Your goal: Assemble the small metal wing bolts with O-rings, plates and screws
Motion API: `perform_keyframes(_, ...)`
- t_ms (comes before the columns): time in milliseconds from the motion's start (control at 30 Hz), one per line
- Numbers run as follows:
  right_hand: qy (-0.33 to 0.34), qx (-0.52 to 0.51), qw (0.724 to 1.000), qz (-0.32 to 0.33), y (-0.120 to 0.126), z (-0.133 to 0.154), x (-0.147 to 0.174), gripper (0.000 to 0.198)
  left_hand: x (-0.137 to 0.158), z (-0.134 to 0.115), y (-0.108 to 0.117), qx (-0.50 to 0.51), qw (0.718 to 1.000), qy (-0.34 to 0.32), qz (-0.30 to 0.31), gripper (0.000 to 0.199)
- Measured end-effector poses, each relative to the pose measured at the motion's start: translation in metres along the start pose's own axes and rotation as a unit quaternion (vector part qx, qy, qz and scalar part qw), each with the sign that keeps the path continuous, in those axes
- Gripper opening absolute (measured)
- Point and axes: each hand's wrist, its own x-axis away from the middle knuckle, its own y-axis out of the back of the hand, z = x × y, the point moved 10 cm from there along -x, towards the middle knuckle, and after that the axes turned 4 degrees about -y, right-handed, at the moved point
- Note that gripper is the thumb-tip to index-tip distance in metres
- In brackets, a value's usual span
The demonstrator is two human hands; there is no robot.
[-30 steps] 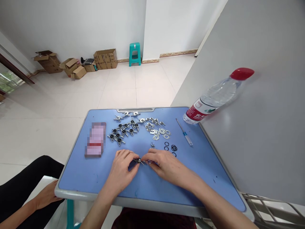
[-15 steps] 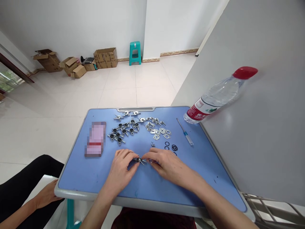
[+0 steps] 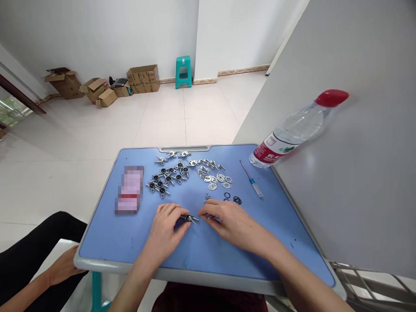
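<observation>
My left hand (image 3: pixel 165 225) pinches a small metal fitting (image 3: pixel 189 218) with a black round part and thin prongs, just above the blue tabletop. To its right, my right hand (image 3: pixel 227 221) is closed, its fingertips bent down. Small shiny bits show under those fingers, too small to name. Beside the right fingertips lies a little heap of small metal pieces (image 3: pixel 207 197), partly covered by the hand. Black rubber rings (image 3: pixel 237 200) lie just beyond that hand. Farther back are flat metal plates with holes (image 3: pixel 220 178) and several similar fittings with black centres (image 3: pixel 168 178).
On the table (image 3: pixel 107 234) lie a screwdriver (image 3: pixel 255 187) at right and a blurred pinkish box-shaped item (image 3: pixel 131 190) at left. A water bottle (image 3: pixel 286 138) stands at the right edge. Another person's hand (image 3: pixel 65 264) rests at the left edge. More metal parts (image 3: pixel 208 164) lie behind.
My right hand has drawn slightly right, away from the fitting, widening the gap between the hands. My left hand keeps its hold in nearly the same place.
</observation>
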Motion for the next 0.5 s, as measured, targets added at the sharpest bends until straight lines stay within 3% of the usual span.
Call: perform_keyframes(500,0.007,0.009,1.000,0.013,-0.0076,0.0027,-0.0011,0.034,0.0000,0.0010,-0.0024,0.012,1.000,0.004,0.006,0.013)
